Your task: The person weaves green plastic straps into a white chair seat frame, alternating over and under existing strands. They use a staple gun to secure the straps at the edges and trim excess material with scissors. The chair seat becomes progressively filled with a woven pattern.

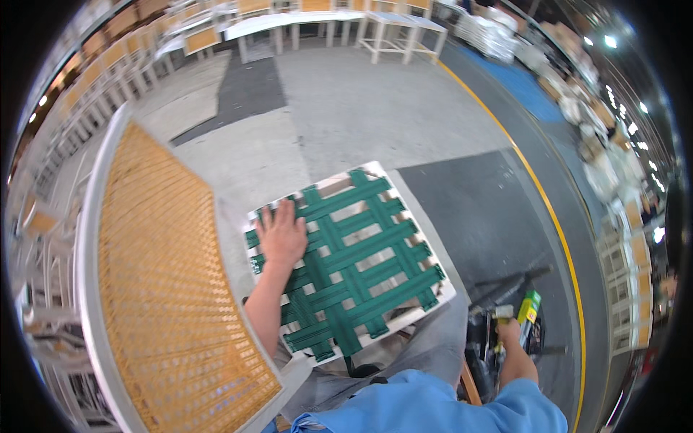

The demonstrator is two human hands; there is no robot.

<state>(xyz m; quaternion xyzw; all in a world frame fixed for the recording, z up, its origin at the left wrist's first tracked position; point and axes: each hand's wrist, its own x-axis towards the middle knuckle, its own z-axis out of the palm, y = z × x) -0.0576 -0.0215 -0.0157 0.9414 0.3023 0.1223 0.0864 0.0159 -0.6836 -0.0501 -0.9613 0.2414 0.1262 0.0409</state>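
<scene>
A white chair frame [436, 268] stands before me, its seat crossed by woven green webbing straps [346, 245]. My left hand [283, 237] lies flat on the far left part of the webbing, fingers spread. Close on the left rises a chair back of yellow woven cane [170, 281] in a white frame. Low on the right, my right hand [510, 332] is closed among a cluster of tools, beside a small pale block [502, 312] and a yellow-green package [530, 306]. What its fingers grip is too small and blurred to make out.
Dark bars and tools lie around a black holder [476, 335] at my right side. A yellow line [538, 173] curves along the floor. White tables [289, 20] and rows of chairs stand at the back and left; wrapped bundles [487, 35] stand at the far right.
</scene>
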